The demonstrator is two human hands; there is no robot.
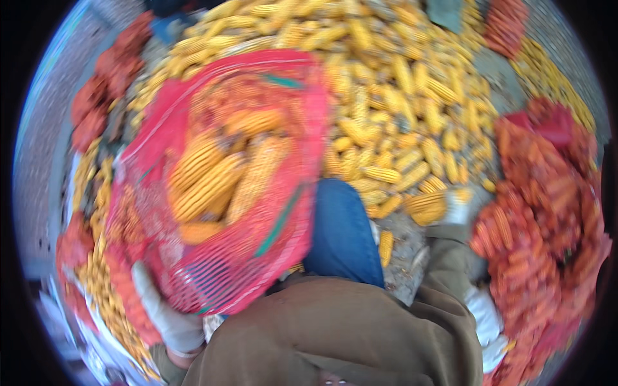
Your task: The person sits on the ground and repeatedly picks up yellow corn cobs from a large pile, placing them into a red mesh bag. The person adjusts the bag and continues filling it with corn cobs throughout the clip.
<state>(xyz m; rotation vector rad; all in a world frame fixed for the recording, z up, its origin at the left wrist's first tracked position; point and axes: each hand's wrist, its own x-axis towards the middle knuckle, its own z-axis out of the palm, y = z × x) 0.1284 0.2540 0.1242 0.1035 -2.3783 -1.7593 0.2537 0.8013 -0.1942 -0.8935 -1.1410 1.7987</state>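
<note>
Left hand (172, 323) is at the red bag's (301, 161) near edge — fingers blurry, can't tell if clamped; prob. best to pinch that rim tight. Bag's on the left w/ cobs (209, 192) inside. Right hand (457, 209) is at loose corn (425, 209), grip unclear — IMO load from the far pile's (399, 119) near edge.

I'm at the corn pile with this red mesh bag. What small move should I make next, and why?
I'd probably carry the corn ears at your right hand over to the red mesh bag. Its mouth appears open, several ears lie inside, and your left hand is at its lower edge. Blur hides how firmly the right hand grips.
</note>
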